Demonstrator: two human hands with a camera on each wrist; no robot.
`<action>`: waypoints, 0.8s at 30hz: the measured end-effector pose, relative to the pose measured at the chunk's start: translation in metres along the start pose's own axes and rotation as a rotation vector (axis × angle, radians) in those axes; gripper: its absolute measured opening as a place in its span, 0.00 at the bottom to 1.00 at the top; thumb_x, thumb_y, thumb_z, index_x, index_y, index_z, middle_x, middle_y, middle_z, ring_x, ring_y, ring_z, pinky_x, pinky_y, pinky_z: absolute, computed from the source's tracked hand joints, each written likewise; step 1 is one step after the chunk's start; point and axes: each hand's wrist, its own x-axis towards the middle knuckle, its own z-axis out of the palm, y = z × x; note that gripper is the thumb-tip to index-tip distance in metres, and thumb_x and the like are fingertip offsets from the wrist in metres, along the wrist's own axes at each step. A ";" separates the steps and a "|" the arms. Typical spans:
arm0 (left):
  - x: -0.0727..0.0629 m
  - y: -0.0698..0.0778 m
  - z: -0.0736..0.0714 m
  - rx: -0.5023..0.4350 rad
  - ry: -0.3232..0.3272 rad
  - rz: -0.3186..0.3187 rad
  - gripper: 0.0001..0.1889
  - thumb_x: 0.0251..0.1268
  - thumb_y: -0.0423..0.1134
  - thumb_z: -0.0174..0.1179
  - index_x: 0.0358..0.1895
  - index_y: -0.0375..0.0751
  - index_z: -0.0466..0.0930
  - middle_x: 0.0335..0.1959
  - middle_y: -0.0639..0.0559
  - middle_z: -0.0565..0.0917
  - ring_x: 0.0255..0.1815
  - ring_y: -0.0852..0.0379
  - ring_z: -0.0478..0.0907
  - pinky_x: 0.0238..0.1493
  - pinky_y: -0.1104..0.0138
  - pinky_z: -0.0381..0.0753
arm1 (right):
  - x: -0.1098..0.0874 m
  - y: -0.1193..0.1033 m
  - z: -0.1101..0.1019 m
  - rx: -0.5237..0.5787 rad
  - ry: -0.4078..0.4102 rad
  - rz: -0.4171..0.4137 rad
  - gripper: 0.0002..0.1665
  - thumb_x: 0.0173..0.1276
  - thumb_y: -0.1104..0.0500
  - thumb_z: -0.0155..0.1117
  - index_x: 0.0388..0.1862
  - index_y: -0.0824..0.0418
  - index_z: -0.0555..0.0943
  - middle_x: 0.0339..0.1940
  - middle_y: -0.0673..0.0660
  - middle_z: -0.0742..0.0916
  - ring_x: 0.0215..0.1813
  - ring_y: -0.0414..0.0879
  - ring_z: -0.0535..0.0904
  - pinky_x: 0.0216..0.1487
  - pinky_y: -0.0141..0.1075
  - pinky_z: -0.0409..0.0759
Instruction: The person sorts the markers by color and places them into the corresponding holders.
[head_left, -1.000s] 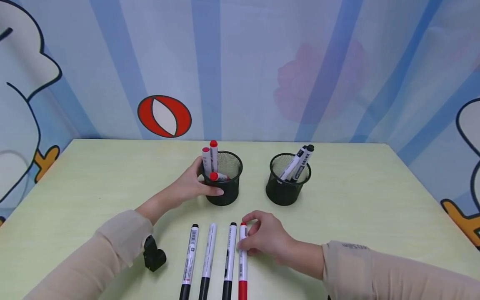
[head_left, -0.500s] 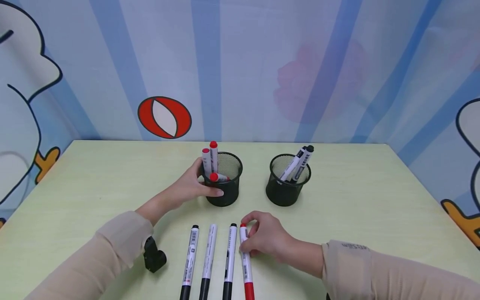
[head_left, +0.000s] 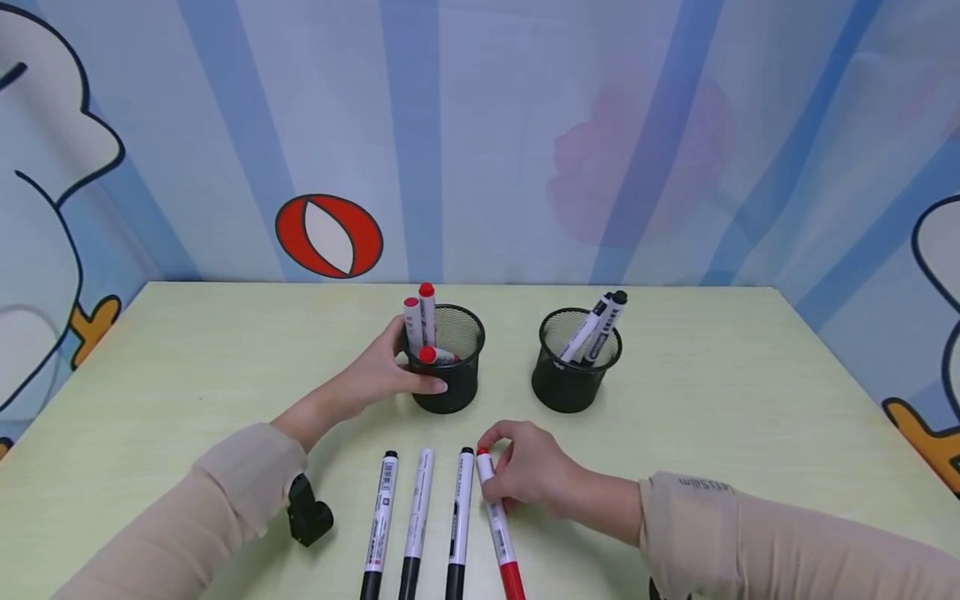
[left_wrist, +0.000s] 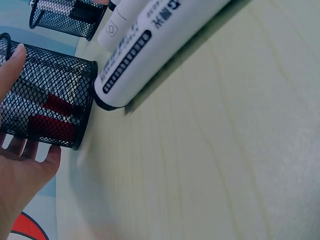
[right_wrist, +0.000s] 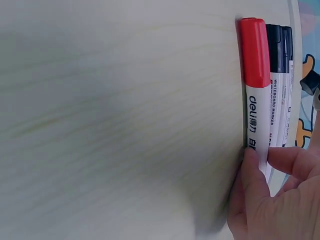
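Observation:
My left hand (head_left: pixel 378 367) grips the left black mesh pen cup (head_left: pixel 459 379) from its left side, thumb across the front. Red-capped and red-ended markers (head_left: pixel 427 312) stand and lean inside that cup. Low in the head view, my right hand (head_left: pixel 532 467) pinches a white whiteboard marker with a red cap (head_left: pixel 510 575) near its far end. In the right wrist view the thumb and fingers close around the barrel of this red marker (right_wrist: pixel 256 115). Left of it lie black-capped markers (head_left: pixel 459 525) in a row, pointing away from me.
A second mesh pen cup (head_left: pixel 567 387) stands to the right, holding black-ended markers (head_left: pixel 603 329). A small black device (head_left: pixel 307 517) sits at the left wrist. A patterned backdrop (head_left: pixel 487 150) rises behind the table's far edge.
The red marker has swung in my right hand, its capped near end moving right, away from the black markers. My left hand stays on the pen cup.

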 end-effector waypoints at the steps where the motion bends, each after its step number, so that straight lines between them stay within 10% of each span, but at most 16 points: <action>1: 0.000 0.000 0.000 0.001 0.001 0.001 0.45 0.51 0.36 0.68 0.69 0.47 0.48 0.64 0.44 0.63 0.65 0.46 0.57 0.62 0.46 0.62 | 0.000 0.000 0.000 0.002 0.000 0.005 0.26 0.46 0.75 0.69 0.46 0.63 0.76 0.21 0.57 0.76 0.17 0.43 0.72 0.21 0.29 0.76; 24: -0.001 0.001 0.000 -0.002 -0.003 0.016 0.45 0.49 0.36 0.70 0.68 0.46 0.49 0.63 0.44 0.64 0.65 0.46 0.57 0.63 0.46 0.61 | 0.004 -0.002 -0.019 0.230 -0.078 0.096 0.29 0.48 0.78 0.63 0.51 0.63 0.74 0.28 0.60 0.79 0.23 0.46 0.77 0.27 0.35 0.81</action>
